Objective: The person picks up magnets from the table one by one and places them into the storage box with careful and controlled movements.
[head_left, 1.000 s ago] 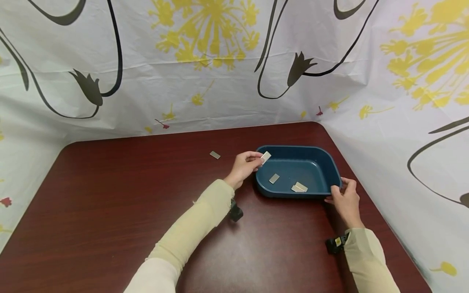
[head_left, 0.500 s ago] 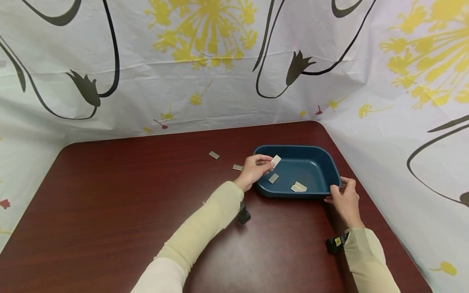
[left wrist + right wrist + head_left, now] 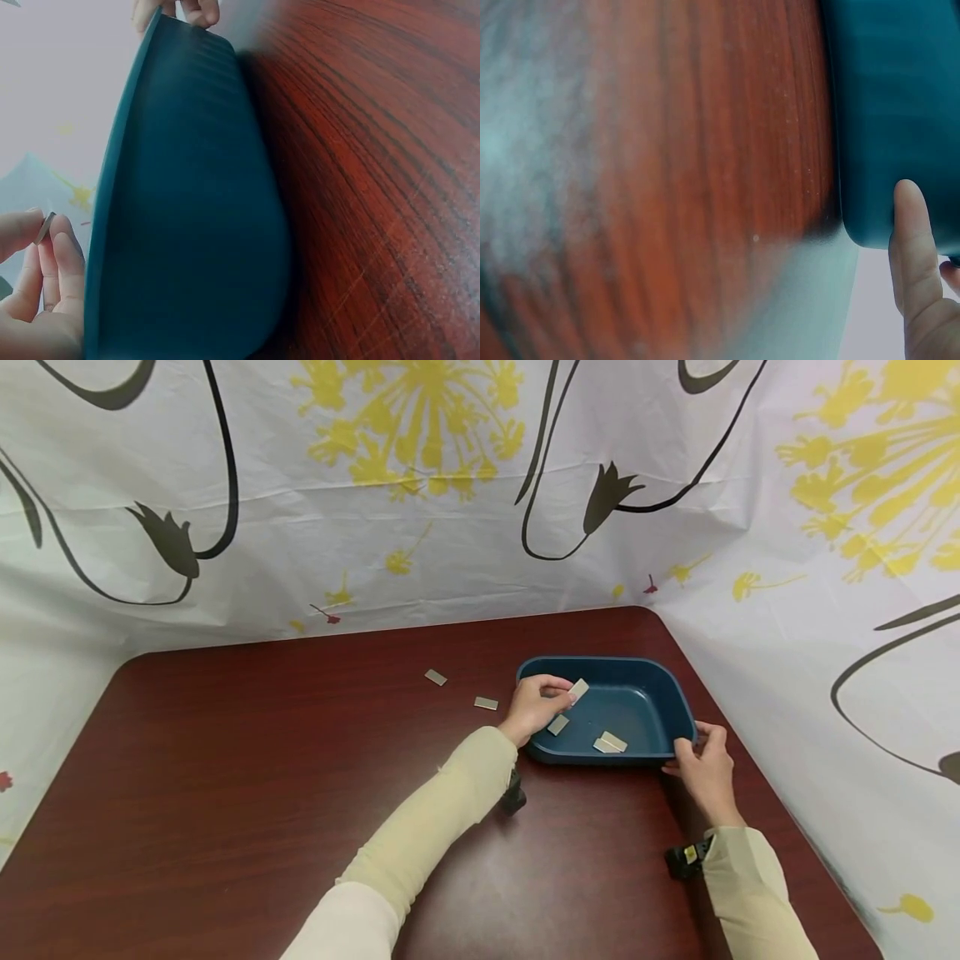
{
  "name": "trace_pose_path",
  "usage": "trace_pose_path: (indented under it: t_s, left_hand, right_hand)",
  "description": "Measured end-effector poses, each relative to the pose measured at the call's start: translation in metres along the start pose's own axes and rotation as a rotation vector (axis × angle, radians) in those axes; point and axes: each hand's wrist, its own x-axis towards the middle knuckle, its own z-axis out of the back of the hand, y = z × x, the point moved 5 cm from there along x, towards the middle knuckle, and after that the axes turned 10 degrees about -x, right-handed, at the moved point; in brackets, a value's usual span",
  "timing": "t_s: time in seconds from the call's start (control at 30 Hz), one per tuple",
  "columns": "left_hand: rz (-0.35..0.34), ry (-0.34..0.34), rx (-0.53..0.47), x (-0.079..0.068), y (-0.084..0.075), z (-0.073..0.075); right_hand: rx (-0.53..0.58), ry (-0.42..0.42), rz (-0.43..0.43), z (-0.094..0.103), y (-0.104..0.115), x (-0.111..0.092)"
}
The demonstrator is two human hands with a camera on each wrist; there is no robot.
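Note:
My left hand (image 3: 534, 706) pinches a small flat metallic rectangular piece (image 3: 578, 691) between thumb and fingertips, over the left part of a blue tray (image 3: 600, 760). In the left wrist view the thin piece (image 3: 46, 227) is seen edge-on, beside the tray's tall side wall (image 3: 180, 187). My right hand (image 3: 703, 768) grips the tray's near right corner, thumb at the rim and fingers around the outside. One finger (image 3: 913, 225) lies along the outer wall in the right wrist view. Inside the tray lie a similar piece (image 3: 558, 725) at the left and overlapping pieces (image 3: 611, 742) near the front.
Two more metallic pieces lie on the dark red-brown table left of the tray, one farther back (image 3: 436, 677) and one nearer (image 3: 486, 702). A white patterned sheet (image 3: 450, 560) hangs behind and along the right side of the table (image 3: 262, 777).
My left hand has moved right with the metallic piece, farther over the tray, and a piece on the table has come into sight behind it. The right hand stays on the corner.

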Motion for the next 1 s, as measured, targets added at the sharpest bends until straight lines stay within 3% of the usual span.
trace_pose_path:
  t_s: [0.2,0.53,1.0]
  left_hand:
    - [-0.008,-0.025,0.084,0.005,0.001,-0.006]
    - [-0.056,-0.059,0.363,0.01,0.003,-0.011]
    - [-0.05,-0.097,0.394,0.016,0.005,-0.012]
  right_hand:
    - [-0.002,-0.007,0.006,0.001,-0.002,0.001]
    - [0.005,-0.018,-0.023,0.002,-0.003,-0.001]
    - [0.02,0.008,0.016,0.0,0.001,-0.001]
